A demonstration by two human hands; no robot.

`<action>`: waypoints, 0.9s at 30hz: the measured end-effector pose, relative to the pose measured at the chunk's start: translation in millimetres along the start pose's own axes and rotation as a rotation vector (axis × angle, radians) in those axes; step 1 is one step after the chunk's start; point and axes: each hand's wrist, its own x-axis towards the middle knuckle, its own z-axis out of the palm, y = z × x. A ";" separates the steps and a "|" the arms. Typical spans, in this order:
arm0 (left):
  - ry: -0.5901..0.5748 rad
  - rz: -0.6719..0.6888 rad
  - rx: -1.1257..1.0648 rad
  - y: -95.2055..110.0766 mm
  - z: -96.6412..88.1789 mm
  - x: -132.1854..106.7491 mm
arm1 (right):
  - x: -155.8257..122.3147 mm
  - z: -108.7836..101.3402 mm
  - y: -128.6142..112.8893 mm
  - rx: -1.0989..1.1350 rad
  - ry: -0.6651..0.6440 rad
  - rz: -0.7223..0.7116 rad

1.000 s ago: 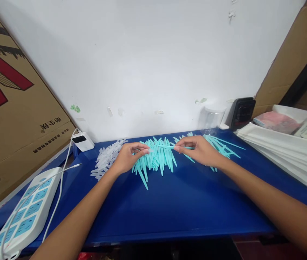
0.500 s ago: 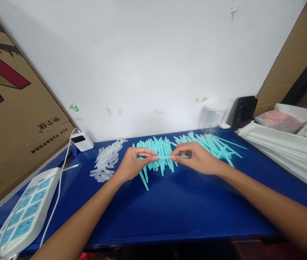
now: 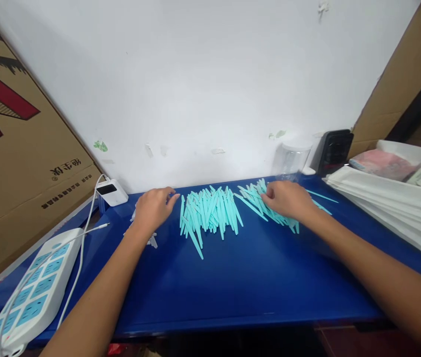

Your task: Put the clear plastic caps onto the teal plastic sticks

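Observation:
My left hand point(image 3: 154, 210) is over a pile of small translucent blade caps point(image 3: 153, 243), covering most of them. Its thumb and index finger are apart, with nothing visible between them. At the right, my right hand point(image 3: 286, 198) reaches into a loose pile of slim turquoise eyebrow razors point(image 3: 253, 193). Its fingers are curled together at the pile, and whatever lies in the fingertips is hidden. Between both hands lies another heap of turquoise eyebrow razors point(image 3: 210, 210), mostly pointing toward me, one sticking out at the front left.
Left are a white power strip point(image 3: 35, 292) with a cable and a small white device point(image 3: 112, 192). A clear jar point(image 3: 292, 158), a black object point(image 3: 334, 148) and stacked white trays point(image 3: 381, 198) stand right. A cardboard box point(image 3: 28, 163) rises left; a white wall backs the blue table point(image 3: 210, 287).
My hands were together over the middle heap, holding a turquoise razor between them. They have parted: the left to the caps, the right to the right-hand pile. That razor has left both hands' grip.

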 end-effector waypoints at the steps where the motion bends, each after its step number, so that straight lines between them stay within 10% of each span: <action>1: -0.024 -0.024 0.042 -5.3 -0.5 1.8 | 1.2 1.8 1.2 -0.017 0.001 0.016; 11: -0.091 -0.094 0.136 -18.1 6.4 5.6 | -22.5 22.6 -68.6 0.204 -0.082 -0.160; 27: -0.139 -0.111 0.124 -21.3 8.6 6.3 | -8.4 10.4 -85.2 0.087 -0.347 -0.083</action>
